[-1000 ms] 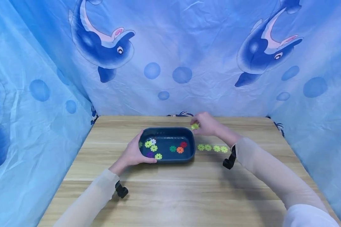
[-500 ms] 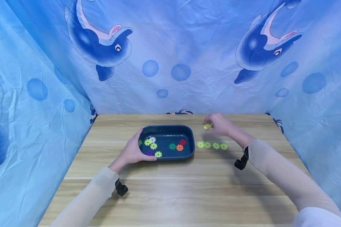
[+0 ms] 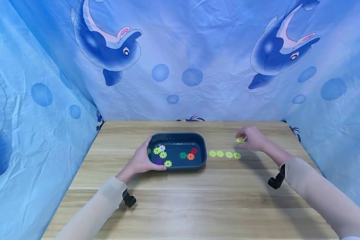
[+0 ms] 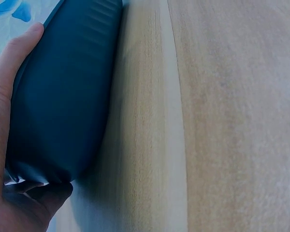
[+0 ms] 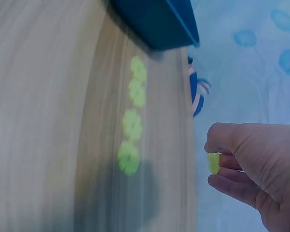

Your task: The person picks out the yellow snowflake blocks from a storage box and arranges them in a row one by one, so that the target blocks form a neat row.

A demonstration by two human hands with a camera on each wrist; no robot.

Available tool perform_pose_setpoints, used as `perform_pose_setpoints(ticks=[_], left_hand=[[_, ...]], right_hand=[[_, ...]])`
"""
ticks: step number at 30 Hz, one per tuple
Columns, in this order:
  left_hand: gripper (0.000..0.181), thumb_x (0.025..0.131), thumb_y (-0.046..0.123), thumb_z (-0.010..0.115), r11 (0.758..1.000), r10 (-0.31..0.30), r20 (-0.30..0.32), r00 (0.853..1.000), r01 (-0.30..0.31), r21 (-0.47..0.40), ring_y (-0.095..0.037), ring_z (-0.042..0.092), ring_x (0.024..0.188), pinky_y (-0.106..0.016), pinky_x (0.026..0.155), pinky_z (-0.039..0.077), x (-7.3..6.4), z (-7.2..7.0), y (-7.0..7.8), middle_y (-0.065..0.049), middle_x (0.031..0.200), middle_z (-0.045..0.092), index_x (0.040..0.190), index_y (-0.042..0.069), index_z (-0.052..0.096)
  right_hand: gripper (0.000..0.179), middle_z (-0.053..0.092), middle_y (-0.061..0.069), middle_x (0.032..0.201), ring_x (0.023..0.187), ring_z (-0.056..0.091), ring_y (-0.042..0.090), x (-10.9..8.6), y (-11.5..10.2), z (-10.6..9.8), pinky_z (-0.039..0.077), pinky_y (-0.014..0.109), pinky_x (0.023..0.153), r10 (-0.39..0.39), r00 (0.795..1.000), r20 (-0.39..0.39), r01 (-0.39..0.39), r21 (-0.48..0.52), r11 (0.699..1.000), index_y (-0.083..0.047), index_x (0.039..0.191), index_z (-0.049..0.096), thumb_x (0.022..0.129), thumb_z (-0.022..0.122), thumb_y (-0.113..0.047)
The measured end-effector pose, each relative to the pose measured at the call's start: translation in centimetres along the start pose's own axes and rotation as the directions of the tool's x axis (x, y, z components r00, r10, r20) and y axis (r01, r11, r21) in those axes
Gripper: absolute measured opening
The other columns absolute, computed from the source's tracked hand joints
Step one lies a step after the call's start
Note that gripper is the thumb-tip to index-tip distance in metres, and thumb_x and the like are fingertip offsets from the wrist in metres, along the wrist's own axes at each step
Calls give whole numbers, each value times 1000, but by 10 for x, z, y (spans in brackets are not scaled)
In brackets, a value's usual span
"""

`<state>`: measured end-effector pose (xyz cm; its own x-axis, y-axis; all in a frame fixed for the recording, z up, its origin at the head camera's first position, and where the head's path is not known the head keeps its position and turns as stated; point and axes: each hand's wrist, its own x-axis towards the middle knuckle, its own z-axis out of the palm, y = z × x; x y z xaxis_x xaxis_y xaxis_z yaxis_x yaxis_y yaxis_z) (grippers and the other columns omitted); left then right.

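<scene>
My left hand (image 3: 140, 160) grips the left end of a dark blue plastic bin (image 3: 174, 155), its thumb along the near rim. In the left wrist view the fingers curl around the bin's end wall. Above the table, beyond the right end of a row, my right hand (image 3: 254, 139) pinches a yellow-green snowflake disc (image 3: 240, 140). In the right wrist view that disc (image 5: 213, 163) pokes out between thumb and fingers. Several yellow-green snowflake discs (image 3: 220, 154) lie in a line on the table, starting just right of the bin.
Inside the bin lie more snowflake discs: orange (image 3: 190, 156), red (image 3: 194, 151), green (image 3: 183, 155), white (image 3: 162, 148), purple (image 3: 159, 161) and several yellow-green ones (image 3: 168, 163). A wooden table (image 3: 180, 200) carries everything, with blue dolphin-print cloth (image 3: 180, 50) hanging at the back and sides.
My right hand has moved right with its yellow-green disc, from beside the bin's far right corner to beyond the row's right end. The left hand and bin stay put.
</scene>
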<state>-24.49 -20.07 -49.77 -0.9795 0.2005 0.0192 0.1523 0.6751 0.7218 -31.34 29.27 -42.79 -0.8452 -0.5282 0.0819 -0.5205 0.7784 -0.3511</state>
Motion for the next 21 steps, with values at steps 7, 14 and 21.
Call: perform_pose_setpoints(ticks=[7, 14, 21], left_hand=[[150, 61, 53, 102, 1000, 5, -3, 1000, -5, -8, -44, 34, 157, -69, 123, 36, 0, 0, 2, -20, 174, 27, 172, 10, 10], [150, 61, 52, 103, 1000, 5, -8, 1000, -5, 6, -44, 33, 158, -69, 124, 36, 2, -1, 3, -19, 175, 26, 172, 10, 10], [149, 62, 49, 103, 1000, 5, -6, 1000, -5, -11, -44, 34, 157, -69, 123, 36, 0, -1, 5, -20, 174, 27, 172, 11, 10]], right_hand=[[22, 78, 16, 97, 89, 75, 32, -24, 18, -1, 66, 43, 77, 52, 999, -6, -53, -39, 998, 5, 105, 78, 84, 82, -1], [20, 78, 13, 95, 86, 75, 27, -38, 28, 7, 66, 41, 75, 69, 997, -19, -70, -51, 996, 2, 102, 79, 83, 82, -3], [18, 75, 11, 93, 84, 73, 25, -47, 30, 19, 65, 40, 73, 80, 997, -10, -80, -29, 996, 0, 101, 79, 84, 82, -4]])
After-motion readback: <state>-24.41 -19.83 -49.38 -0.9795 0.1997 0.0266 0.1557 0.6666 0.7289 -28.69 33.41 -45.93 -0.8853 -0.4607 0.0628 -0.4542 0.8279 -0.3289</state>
